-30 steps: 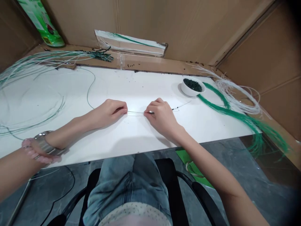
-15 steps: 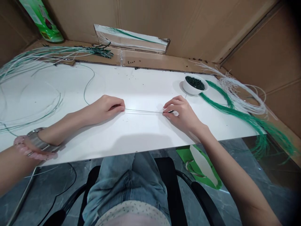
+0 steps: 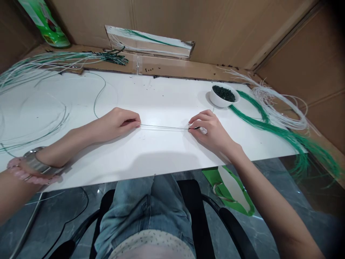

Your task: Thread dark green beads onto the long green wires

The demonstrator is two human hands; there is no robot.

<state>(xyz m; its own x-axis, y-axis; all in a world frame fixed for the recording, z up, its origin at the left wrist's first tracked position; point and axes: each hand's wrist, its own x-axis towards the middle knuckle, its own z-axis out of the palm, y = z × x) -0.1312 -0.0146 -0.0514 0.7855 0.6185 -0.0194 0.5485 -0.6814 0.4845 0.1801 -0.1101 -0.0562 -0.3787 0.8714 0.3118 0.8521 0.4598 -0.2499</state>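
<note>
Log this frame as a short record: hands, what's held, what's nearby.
left hand: pinches thin dark wire
right hand: pinches same wire, dark bead at fingertips
wire: runs straight between hands, over white board
nearest right hand: white bowl of dark green beads
far right: green strands, white strands
left wrist: metal watch, pink bead bracelet

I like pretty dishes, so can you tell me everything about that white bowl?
The small round white bowl looks like smooth glazed ceramic. It sits upright on the white tabletop, near the far edge and beyond the person's right hand. It is filled with small dark green beads. No hand touches it.
</note>
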